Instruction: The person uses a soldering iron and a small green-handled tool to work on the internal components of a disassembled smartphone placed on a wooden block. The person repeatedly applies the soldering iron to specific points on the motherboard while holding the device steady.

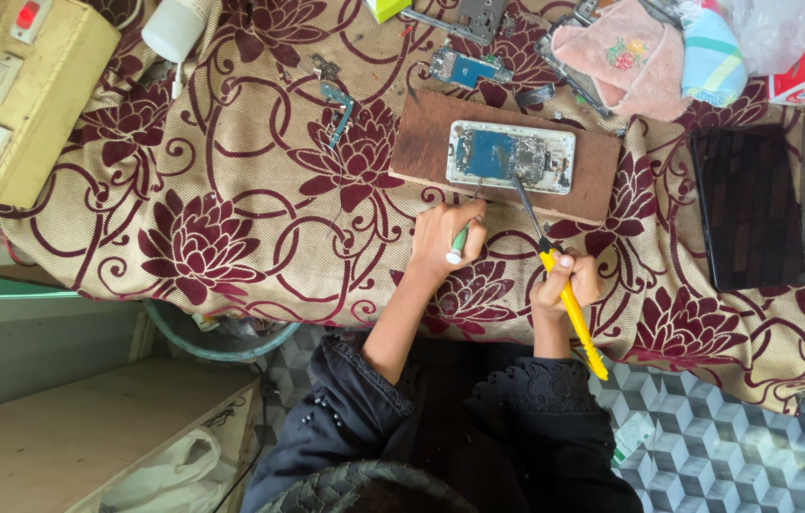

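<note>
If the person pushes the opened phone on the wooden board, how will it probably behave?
The phone lies flat on the board, so it would likely slide, not roll or tip. Its back is off and the circuit parts are exposed, so it is probably fragile. The screwdriver in the right hand touches it, which may steady it a little.

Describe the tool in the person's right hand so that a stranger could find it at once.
Start at the brown wooden board on the flowered cloth, where an opened phone lies. A thin metal shaft runs from the phone down to the right hand. That is the screwdriver, the only tool with a bright yellow handle.
</note>
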